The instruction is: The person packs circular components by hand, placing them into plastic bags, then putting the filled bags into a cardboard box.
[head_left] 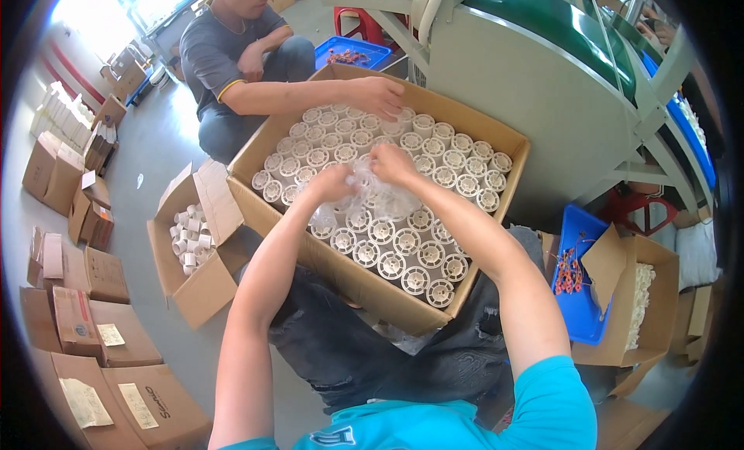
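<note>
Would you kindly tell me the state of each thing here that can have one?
Large carton: open, packed with white spools.
Clear plastic bag: crumpled, gripped by left hand and right hand.
Small carton: open, partly filled.
Co-worker's hand: resting on spools.

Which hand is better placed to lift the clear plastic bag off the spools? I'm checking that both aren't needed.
Right, probably. The right hand pinches the clear plastic bag at its top, over the box's middle. The left hand grips only its lower left edge.
</note>
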Motion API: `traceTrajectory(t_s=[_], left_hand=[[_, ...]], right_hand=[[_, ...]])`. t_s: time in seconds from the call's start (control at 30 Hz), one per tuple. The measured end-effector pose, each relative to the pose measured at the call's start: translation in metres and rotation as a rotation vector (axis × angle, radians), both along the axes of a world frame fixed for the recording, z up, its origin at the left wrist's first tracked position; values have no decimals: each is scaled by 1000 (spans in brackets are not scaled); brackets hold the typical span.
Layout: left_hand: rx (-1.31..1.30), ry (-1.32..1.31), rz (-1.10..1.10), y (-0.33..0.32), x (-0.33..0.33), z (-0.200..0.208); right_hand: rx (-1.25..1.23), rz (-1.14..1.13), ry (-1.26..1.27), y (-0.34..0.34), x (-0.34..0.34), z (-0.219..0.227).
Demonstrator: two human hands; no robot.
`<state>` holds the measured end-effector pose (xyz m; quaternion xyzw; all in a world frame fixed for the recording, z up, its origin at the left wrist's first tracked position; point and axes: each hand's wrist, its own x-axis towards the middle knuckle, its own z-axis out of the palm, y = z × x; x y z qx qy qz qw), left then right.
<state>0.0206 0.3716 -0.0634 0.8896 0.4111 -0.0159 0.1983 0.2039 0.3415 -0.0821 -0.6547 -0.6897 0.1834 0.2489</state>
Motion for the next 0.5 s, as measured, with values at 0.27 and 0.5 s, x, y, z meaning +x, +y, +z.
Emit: traceTrajectory(t_s=[0.27, 0.5], left_hand=[[40, -102, 151, -9, 3, -4], [-59, -80, 407, -9, 9, -7]], right_hand=[[-73, -56, 86, 10, 6, -10], [316, -157, 648, 51, 69, 10]])
